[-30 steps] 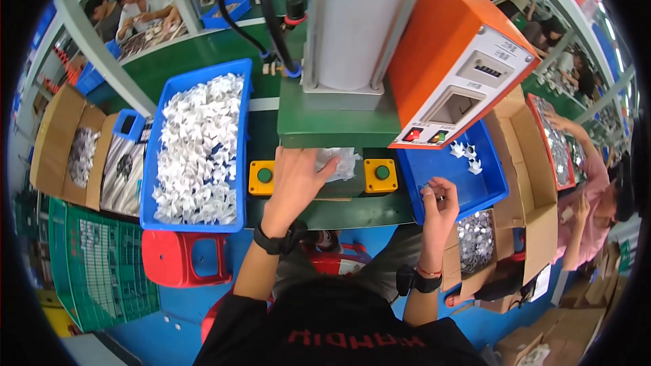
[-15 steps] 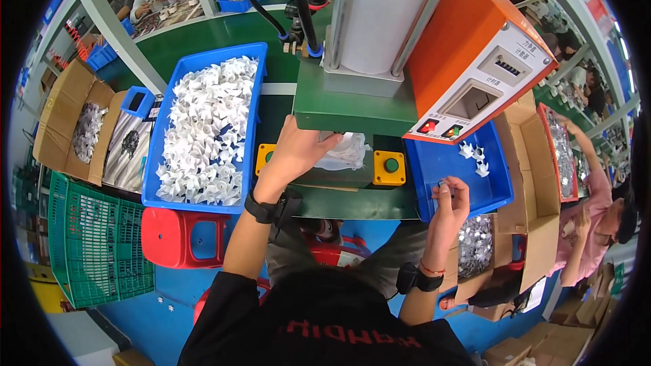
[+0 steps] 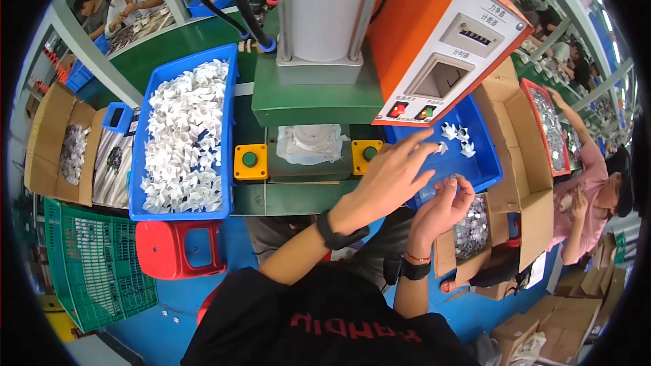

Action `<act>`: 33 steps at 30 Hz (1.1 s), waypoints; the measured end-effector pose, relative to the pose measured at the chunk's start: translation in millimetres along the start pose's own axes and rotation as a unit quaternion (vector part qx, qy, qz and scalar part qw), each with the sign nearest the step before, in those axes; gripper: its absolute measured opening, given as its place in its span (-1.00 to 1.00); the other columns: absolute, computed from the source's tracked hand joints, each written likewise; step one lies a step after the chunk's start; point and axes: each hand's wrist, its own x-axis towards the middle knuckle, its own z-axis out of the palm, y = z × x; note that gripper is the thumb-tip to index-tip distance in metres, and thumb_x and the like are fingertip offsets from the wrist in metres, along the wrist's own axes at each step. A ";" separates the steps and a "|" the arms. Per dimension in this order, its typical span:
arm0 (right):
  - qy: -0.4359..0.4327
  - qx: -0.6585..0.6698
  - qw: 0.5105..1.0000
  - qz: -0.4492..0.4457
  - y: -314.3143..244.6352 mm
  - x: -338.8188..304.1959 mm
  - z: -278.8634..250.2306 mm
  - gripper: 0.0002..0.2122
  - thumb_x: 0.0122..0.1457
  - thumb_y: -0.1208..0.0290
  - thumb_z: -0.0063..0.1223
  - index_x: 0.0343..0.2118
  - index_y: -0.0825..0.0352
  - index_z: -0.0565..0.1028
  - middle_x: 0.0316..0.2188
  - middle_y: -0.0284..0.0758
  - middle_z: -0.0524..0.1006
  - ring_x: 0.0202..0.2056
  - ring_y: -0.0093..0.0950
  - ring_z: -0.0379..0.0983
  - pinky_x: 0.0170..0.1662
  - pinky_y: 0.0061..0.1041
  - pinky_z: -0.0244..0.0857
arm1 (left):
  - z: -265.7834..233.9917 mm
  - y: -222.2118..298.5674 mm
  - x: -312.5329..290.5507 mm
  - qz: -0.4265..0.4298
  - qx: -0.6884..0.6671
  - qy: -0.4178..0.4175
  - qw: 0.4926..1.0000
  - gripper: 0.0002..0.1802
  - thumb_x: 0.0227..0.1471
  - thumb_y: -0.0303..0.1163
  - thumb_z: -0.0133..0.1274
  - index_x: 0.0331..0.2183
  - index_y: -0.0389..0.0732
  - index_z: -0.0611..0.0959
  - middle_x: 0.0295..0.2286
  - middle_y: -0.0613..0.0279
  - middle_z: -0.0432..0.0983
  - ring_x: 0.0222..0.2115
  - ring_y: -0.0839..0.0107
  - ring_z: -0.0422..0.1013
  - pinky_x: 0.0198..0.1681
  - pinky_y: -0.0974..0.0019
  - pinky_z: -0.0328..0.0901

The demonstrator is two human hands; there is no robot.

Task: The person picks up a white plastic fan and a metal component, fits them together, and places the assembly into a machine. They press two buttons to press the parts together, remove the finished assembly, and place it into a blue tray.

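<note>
My left hand [image 3: 386,179] reaches across to the right, fingers spread and holding nothing, above the near-left edge of a blue bin [image 3: 485,175]. Just beside it, my right hand [image 3: 442,213] is closed in a pinch on a small silvery piece, mostly hidden by the fingertips. Several white petal-shaped parts [image 3: 466,150] lie in that bin. Under the green head of a press [image 3: 319,98] is a work spot covered with clear plastic [image 3: 310,144]; neither hand touches it. Yellow boxes with green buttons, one on the left [image 3: 250,159] and one on the right [image 3: 368,154], flank it.
A large blue tray [image 3: 229,135] heaped with white parts stands left of the press. The orange control box [image 3: 441,41] overhangs the right bin. Cardboard boxes [image 3: 525,156] with silvery pieces sit at right. A red stool [image 3: 159,251] and green crate [image 3: 95,264] are at left.
My left hand has left the press's work spot and moved right, close to my right hand. My right hand stays pinched near the blue bin. The whole view has shifted slightly.
</note>
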 end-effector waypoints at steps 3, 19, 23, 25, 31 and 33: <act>-0.020 -0.037 0.999 0.008 -4.2 -0.4 -5.1 -0.88 0.25 0.63 -0.05 -0.18 0.36 0.36 -0.23 -0.30 0.41 -0.33 -0.59 0.33 -0.29 -0.59 0.25 | -73.1 0.4 -22.9 -0.099 0.036 -0.074 0.992 -0.75 0.02 -0.38 0.18 -0.23 -0.24 0.62 -0.30 0.08 0.60 -0.28 0.12 0.53 -0.17 0.21 0.38; -0.177 -0.037 0.972 0.151 -5.2 -15.5 18.3 -0.76 0.12 0.74 0.08 -0.16 0.39 0.39 -0.12 -0.25 0.45 -0.19 -0.58 0.39 -0.13 -0.61 0.34 | -287.2 -142.5 -30.2 -0.161 0.446 -0.210 0.855 -0.68 -0.12 -0.51 0.21 -0.24 -0.16 0.53 -0.22 0.15 0.49 -0.24 -0.04 0.47 -0.22 0.04 0.40; -0.276 -0.042 0.956 0.092 -0.9 -25.6 45.1 -0.79 0.08 0.71 0.11 -0.20 0.42 0.45 -0.20 -0.28 0.49 -0.22 -0.61 0.38 -0.18 -0.64 0.33 | -275.6 -141.4 -28.4 -0.160 0.451 -0.197 0.856 -0.69 -0.13 -0.51 0.21 -0.27 -0.18 0.50 -0.24 0.12 0.48 -0.25 -0.04 0.46 -0.23 0.02 0.39; -0.333 -0.037 0.939 0.078 4.2 -27.8 64.4 -0.76 0.06 0.71 0.12 -0.18 0.43 0.45 -0.24 -0.30 0.51 -0.24 -0.61 0.42 -0.17 -0.65 0.34 | -278.9 -146.1 -32.6 -0.166 0.442 -0.195 0.860 -0.69 -0.13 -0.51 0.21 -0.27 -0.18 0.50 -0.23 0.12 0.49 -0.26 -0.05 0.46 -0.23 0.02 0.39; -0.373 -0.075 0.910 0.165 24.2 -41.6 127.9 -0.74 0.04 0.69 0.17 -0.17 0.46 0.45 -0.32 -0.33 0.53 -0.31 -0.57 0.49 -0.22 -0.60 0.40 | -298.6 -132.3 -36.3 -0.153 0.432 -0.117 0.881 -0.69 -0.11 -0.51 0.20 -0.26 -0.19 0.50 -0.25 0.06 0.50 -0.30 -0.02 0.47 -0.26 0.09 0.38; -0.382 -0.072 0.910 0.144 24.7 -41.8 144.8 -0.74 0.04 0.69 0.17 -0.17 0.45 0.45 -0.33 -0.33 0.54 -0.32 -0.57 0.49 -0.22 -0.59 0.41 | -290.0 -113.5 -34.4 -0.134 0.403 -0.096 0.900 -0.67 -0.11 -0.53 0.19 -0.23 -0.22 0.50 -0.27 0.05 0.51 -0.32 0.02 0.49 -0.26 0.14 0.39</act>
